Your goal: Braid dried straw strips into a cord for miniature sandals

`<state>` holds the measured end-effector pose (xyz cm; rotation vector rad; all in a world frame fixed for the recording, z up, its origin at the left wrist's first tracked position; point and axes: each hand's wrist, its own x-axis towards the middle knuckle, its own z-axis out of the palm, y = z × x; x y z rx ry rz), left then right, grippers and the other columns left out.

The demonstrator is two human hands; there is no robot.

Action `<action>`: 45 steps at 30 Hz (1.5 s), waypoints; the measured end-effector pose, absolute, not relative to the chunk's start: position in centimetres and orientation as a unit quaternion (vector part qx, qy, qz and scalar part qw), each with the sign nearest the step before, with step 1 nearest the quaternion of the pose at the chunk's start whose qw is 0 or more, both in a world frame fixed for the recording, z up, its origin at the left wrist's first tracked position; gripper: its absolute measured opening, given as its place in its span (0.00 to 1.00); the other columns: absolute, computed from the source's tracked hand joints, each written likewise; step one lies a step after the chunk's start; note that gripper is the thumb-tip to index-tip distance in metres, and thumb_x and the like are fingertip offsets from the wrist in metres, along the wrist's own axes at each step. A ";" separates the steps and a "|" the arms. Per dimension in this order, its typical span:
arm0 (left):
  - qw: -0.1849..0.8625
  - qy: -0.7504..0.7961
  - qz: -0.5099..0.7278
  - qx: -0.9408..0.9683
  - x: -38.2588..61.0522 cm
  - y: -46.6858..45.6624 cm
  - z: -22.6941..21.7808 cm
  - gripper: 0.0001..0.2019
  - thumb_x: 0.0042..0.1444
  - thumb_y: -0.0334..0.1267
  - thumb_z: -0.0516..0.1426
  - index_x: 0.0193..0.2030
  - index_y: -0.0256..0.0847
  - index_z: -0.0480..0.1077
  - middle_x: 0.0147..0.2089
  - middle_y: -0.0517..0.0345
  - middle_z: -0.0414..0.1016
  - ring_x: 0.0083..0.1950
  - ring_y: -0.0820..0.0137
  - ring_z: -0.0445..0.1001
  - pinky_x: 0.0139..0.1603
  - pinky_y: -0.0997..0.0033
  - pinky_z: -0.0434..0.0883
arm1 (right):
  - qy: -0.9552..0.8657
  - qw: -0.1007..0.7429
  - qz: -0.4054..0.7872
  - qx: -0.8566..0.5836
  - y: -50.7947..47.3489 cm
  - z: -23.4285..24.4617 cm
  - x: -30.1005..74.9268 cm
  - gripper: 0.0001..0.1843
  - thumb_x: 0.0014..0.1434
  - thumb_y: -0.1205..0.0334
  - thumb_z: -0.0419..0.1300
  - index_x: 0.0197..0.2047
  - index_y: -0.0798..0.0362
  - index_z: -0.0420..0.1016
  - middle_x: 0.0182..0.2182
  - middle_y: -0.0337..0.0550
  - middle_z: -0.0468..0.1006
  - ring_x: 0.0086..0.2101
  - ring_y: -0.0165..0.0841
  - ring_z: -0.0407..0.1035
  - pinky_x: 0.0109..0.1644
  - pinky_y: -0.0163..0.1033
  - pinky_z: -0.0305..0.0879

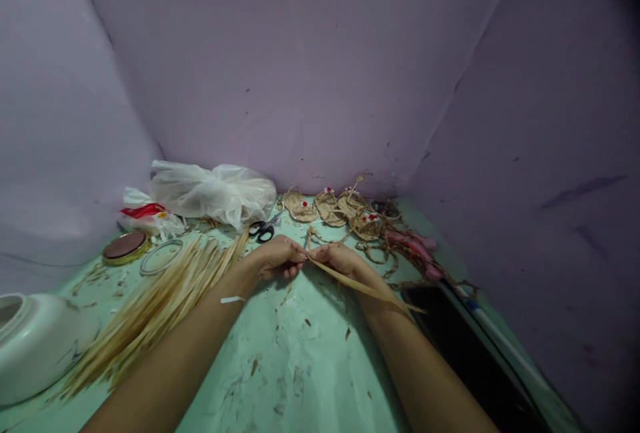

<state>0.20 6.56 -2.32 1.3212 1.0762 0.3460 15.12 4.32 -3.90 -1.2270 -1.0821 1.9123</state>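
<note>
Left hand [283, 258] and right hand [343, 261] are both pinched closed on a straw-coloured strip [360, 284], its tail lying over the right forearm. Beyond the grip, leftward, there's a white plastic bag [215, 192], can't really make out what's inside. Round tin [125, 246] left of the grip, white jar [43, 346] further left and nearer, black tray [470, 353] off right.

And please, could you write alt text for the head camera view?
Two bare hands hold a straw-coloured fibre strip over a green surface. Loose strips and a white pot are at left; scissors and woven pieces with red beads lie beyond.
</note>
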 end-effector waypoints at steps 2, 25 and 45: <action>0.635 0.490 0.155 0.577 0.1 6.7 -2.5 0.03 0.38 0.33 0.53 0.21 0.34 0.64 0.16 0.62 0.62 0.15 0.79 0.60 0.14 0.79 0.55 | -0.424 0.307 0.725 -0.448 4.3 -4.0 15.1 0.06 0.40 0.68 0.52 0.20 0.60 0.68 0.11 0.40 0.67 0.16 0.27 0.60 0.21 0.32 0.55; 0.572 0.528 0.198 0.596 0.7 6.2 -2.0 0.04 0.35 0.33 0.53 0.19 0.35 0.64 0.12 0.66 0.55 0.12 0.81 0.50 0.13 0.79 0.44 | -0.408 0.329 0.669 -0.526 4.1 -3.0 15.2 0.04 0.41 0.68 0.55 0.18 0.58 0.66 0.12 0.37 0.67 0.15 0.23 0.58 0.20 0.29 0.52; 0.586 0.599 0.266 0.477 2.3 5.6 -2.2 0.09 0.30 0.27 0.49 0.12 0.39 0.49 0.09 0.69 0.47 0.12 0.83 0.45 0.13 0.79 0.41 | -0.683 0.111 0.144 -0.707 2.0 0.6 12.4 0.12 0.41 0.60 0.56 0.28 0.57 0.76 0.27 0.53 0.76 0.28 0.36 0.69 0.26 0.33 0.55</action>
